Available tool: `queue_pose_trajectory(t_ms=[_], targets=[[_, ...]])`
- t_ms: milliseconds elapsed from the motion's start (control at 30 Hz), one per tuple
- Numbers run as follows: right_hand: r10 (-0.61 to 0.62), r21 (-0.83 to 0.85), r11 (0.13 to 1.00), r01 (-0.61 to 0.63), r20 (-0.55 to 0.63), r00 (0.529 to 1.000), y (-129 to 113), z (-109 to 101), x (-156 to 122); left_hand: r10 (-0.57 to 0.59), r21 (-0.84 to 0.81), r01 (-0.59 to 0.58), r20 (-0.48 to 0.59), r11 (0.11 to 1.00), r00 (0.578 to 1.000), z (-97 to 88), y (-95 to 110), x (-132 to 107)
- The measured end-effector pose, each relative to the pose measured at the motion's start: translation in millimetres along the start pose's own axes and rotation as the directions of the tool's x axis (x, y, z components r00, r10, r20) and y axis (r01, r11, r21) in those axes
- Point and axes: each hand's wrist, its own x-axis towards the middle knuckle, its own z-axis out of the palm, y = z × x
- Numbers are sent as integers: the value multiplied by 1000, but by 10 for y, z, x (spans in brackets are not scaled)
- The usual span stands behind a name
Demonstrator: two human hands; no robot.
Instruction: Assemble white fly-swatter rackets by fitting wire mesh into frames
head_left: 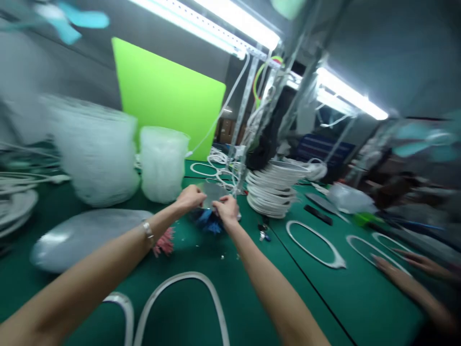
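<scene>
The left hand [189, 199] and right hand [226, 209] seem closed on a thin gray disc [213, 193], though it is hard to see; it sits just above a blue tuft [209, 222] on the green table [216, 283].

This is a factory workshop, set up for small-scale assembly rather than for a home or office. A long bench [360, 298] covered in green matting runs through the room, with work laid out along it. On the bench stand stacks of white rings [272, 192] and stacks of clear plastic parts [162, 163], with loose white cables [216, 156] between them. Above the bench, metal racks [245, 105] carry bright tube lights [345, 93], and small fans [68, 19] are mounted overhead. At the bench's far right, a co-worker's hand [406, 274] rests on the matting.
</scene>
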Motion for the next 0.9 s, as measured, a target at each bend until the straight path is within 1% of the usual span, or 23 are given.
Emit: queue_pose_trajectory(t_ms=[67, 133, 200, 267, 367, 433, 533, 600, 633, 667, 733, 767, 833, 900], targets=[[-26, -24, 999, 27, 32, 999, -8, -83, -43, -4, -72, 0, -43, 997, 999, -99, 20, 67], [-45, -5, 999, 46, 64, 997, -70, -124, -27, -3, -149, -6, -58, 989, 998, -189, 54, 130], [-31, 45, 999, 27, 91, 995, -192, -89, 43, 8, -219, -21, -61, 975, 998, -232, 91, 157], [23, 114, 993, -38, 126, 992, -343, 27, 159, 27, -277, -45, -67, 960, 997, -221, 108, 130], [91, 245, 961, -129, 157, 983, -544, 268, 361, 59, -339, -89, -99, 937, 993, -164, 44, -14], [91, 348, 928, -136, 144, 985, -629, 388, 454, 66, -368, -114, -140, 923, 988, -155, -55, -153], [49, 500, 860, -104, 122, 991, -691, 422, 434, 41, -418, -135, -227, 898, 973, -235, -199, -359], [14, 577, 812, -86, 128, 992, -693, 356, 280, 11, -468, -146, -278, 872, 960, -333, -231, -470], [0, 605, 791, -84, 138, 990, -680, 305, 156, -2, -501, -148, -287, 853, 958, -384, -223, -522], [-11, 626, 775, -87, 151, 988, -656, 247, 2, -11, -538, -146, -279, 830, 960, -430, -202, -579], [-15, 648, 753, -111, 185, 983, -565, 115, -382, -19, -616, -122, -218, 778, 976, -487, -147, -733], [-4, 649, 749, -132, 204, 979, -497, 47, -601, -21, -649, -101, -178, 754, 984, -494, -127, -842], [26, 645, 741, -185, 248, 968, -315, -86, -1054, -38, -698, -52, -113, 714, 993, -465, -138, -1135], [66, 622, 740, -257, 313, 947, -78, -205, -1483, -59, -726, 2, -54, 688, 997, -395, -237, -1516]])
